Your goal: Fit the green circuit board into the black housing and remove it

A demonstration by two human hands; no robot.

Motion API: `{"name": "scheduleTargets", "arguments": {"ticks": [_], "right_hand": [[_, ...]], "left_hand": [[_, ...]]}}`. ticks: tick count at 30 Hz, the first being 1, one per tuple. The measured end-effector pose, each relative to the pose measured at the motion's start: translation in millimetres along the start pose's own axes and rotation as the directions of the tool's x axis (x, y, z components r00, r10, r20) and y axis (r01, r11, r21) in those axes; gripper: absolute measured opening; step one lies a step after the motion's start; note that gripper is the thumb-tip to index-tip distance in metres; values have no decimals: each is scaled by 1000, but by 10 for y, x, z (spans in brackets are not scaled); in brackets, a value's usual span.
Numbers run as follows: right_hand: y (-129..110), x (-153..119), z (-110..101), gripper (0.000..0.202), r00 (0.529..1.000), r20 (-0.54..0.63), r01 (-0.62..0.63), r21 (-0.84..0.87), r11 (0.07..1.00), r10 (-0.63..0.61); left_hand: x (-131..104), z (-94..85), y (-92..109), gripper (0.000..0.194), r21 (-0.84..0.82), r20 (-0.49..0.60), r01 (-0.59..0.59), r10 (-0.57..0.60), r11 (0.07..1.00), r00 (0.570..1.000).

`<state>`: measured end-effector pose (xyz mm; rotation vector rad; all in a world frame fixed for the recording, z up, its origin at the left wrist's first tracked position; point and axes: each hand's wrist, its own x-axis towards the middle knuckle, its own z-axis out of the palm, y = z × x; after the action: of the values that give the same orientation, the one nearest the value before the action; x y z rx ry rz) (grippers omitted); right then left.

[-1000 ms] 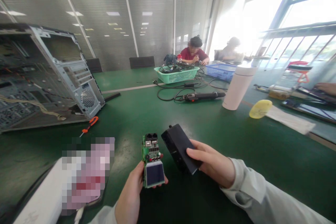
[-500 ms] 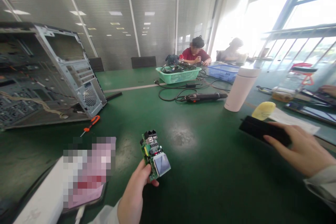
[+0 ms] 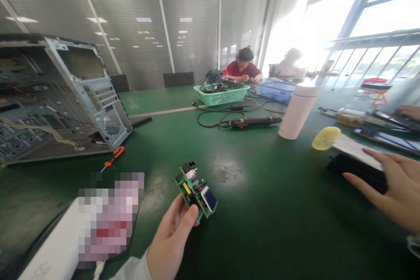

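My left hand [image 3: 175, 232] pinches a green circuit board [image 3: 196, 192] by its lower end, above the table's near middle. The board carries a small screen, a yellow part and black and white connectors. At the right, my right hand [image 3: 397, 188] has its thumb and fingers spread around the near end of a black case [image 3: 357, 170]. That case lies low at the table, beside a yellow object [image 3: 326, 138] and a white paper [image 3: 356, 148]; whether the fingers touch it is unclear.
A metal computer case [image 3: 111, 122] stands left, near an orange-handled screwdriver [image 3: 114, 156]. A blurred phone [image 3: 114, 218] lies front left. Beyond are a pink bottle [image 3: 298, 111], a black power tool [image 3: 254, 122], green [image 3: 221, 96] and blue baskets [image 3: 277, 91], and two people.
My right hand and the black case have moved right and lower, and the fingers have spread. The circuit board has turned in my left hand, its screen now facing more to the right.
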<state>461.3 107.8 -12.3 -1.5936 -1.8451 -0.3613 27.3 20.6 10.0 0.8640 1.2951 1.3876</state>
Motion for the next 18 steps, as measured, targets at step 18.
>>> {"name": "scheduleTargets", "arguments": {"ticks": [18], "right_hand": [[-2610, 156, 304, 49, 670, 229, 376, 715, 589, -706]], "left_hand": [[-2, -73, -6, 21, 442, 232, -372, 296, 816, 926]]}}
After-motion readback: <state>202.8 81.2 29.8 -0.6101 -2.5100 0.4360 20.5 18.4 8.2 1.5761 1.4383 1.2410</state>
